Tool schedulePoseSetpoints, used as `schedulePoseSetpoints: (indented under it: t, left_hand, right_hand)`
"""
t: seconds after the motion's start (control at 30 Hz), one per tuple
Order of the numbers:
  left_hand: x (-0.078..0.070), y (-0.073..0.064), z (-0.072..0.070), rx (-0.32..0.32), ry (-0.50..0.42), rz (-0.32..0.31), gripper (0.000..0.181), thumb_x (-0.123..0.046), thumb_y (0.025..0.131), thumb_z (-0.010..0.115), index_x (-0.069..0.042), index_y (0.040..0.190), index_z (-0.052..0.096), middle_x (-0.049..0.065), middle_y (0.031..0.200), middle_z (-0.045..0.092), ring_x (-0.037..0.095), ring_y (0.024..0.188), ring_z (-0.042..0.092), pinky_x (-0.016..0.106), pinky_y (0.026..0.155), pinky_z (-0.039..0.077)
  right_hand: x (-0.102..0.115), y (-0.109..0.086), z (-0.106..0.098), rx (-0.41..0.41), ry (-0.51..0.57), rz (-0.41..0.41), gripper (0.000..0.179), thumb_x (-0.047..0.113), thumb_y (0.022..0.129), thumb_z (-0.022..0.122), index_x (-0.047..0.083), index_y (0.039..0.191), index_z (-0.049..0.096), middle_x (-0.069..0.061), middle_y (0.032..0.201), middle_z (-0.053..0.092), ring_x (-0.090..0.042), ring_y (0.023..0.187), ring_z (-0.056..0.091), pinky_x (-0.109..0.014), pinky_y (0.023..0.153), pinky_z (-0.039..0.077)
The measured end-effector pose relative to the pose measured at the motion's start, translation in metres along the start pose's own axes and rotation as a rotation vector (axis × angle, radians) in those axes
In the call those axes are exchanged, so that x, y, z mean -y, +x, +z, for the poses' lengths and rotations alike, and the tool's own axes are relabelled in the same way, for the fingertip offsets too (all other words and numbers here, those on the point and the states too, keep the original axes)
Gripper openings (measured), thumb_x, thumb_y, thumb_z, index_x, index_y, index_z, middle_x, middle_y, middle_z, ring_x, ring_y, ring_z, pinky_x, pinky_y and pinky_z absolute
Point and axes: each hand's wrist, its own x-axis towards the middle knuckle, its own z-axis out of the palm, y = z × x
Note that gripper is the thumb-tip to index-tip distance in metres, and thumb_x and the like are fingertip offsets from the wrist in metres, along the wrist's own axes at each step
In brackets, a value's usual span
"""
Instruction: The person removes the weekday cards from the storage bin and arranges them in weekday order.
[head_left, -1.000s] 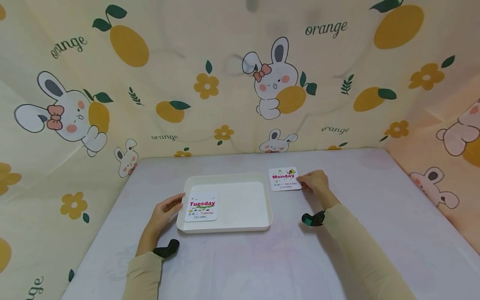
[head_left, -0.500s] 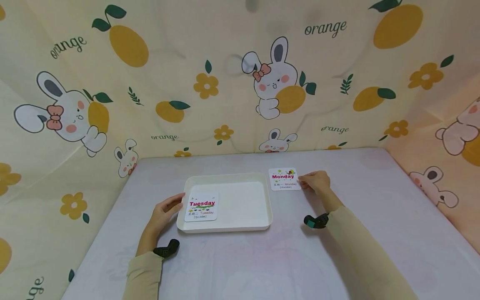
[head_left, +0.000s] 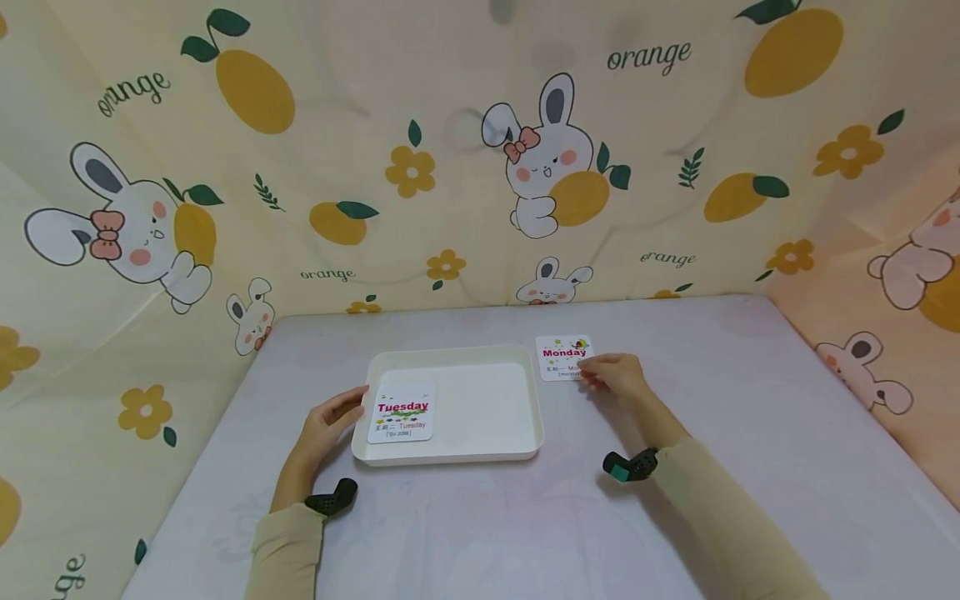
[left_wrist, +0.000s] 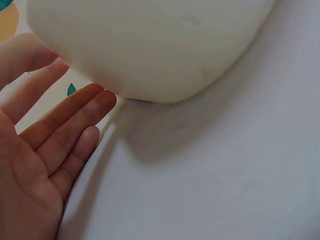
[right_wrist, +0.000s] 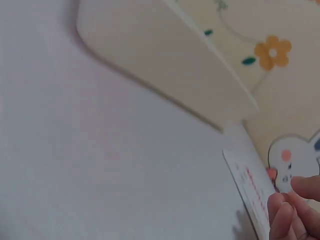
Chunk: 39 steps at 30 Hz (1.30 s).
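A white tray (head_left: 487, 408) lies on the table, with a Tuesday card (head_left: 402, 414) flat inside its left part. At the tray's left side is my left hand (head_left: 324, 432); its fingertips touch the outer wall (left_wrist: 150, 50), fingers loosely extended. To the right of the tray, a Monday card (head_left: 558, 358) lies flat on the table. My right hand (head_left: 621, 382) is over that card's lower right corner, hiding part of its print. In the right wrist view the fingers (right_wrist: 282, 220) are loosely bent above the card, thumb apart from them, nothing between.
A pale cloth covers the table (head_left: 480, 525). Behind and beside it hangs a cream curtain (head_left: 450, 100) printed with rabbits and oranges. A dark band device sits on each wrist.
My right hand has moved left from beside the Monday card's right edge to over its corner. The card, the tray and my left hand stay where they were.
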Motion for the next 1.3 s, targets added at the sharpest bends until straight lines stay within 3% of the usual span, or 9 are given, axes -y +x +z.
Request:
schedulePoseSetpoints:
  t: [0.57,0.87,1.3]
  left_hand:
    - [0.001,0.000,0.000,0.004,0.008,0.019,0.048,-0.026,0.096,0.059,-0.004,0.138,0.051,0.018,0.144,0.052,-0.020,0.104,0.050,0.002,0.092,0.038]
    - [0.001,0.001,-0.001,-0.005,0.015,-0.016,0.049,-0.030,0.096,0.059,-0.006,0.138,0.051,0.017,0.145,0.051,-0.020,0.105,0.049,0.001,0.092,0.038]
    - [0.004,0.002,0.000,-0.004,0.025,-0.006,0.048,-0.029,0.096,0.059,-0.006,0.138,0.051,0.015,0.145,0.051,-0.020,0.106,0.049,0.001,0.092,0.038]
  right_hand:
    - [0.015,-0.036,0.040,0.175,0.101,-0.112,0.038,0.016,0.094,0.061,-0.011,0.120,0.059,0.005,0.076,0.071,-0.004,0.068,0.065,-0.016,0.064,0.055]
    - [0.024,-0.054,0.064,0.256,0.145,-0.137,0.038,0.012,0.095,0.058,-0.014,0.123,0.056,-0.001,0.084,0.072,-0.004,0.069,0.066,-0.015,0.066,0.055]
    - [0.032,-0.068,0.102,0.301,0.159,-0.169,0.036,0.011,0.094,0.061,-0.014,0.119,0.059,-0.004,0.085,0.074,-0.005,0.070,0.067,-0.020,0.068,0.058]
